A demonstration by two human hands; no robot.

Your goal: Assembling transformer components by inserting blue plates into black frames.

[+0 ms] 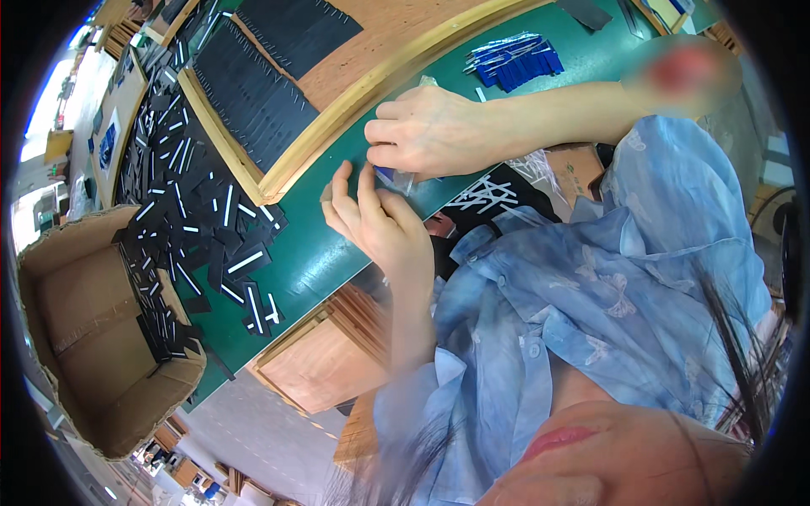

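Observation:
My right hand [434, 131] is over the green table near its edge, its fingers curled round a clear plastic piece [405, 180], which pokes out below the palm. A small blue strip [384, 174] shows between my two hands, partly hidden. My left hand [378, 221] is palm up just below, its fingers bent and apart, the fingertips close to the right hand's fingers. Whether the left thumb touches the plastic is hard to see. Beyond my right wrist lies a stack of blue pieces with silvery strips [515, 63].
A wooden frame [337, 126] borders a board with black sheets [253, 93]. Black pieces with white strips [194, 211] are heaped at left, beside an open cardboard box [89, 287]. White strips [489, 194] lie on black material by my body. Wooden panels [316, 358] stand below the table edge.

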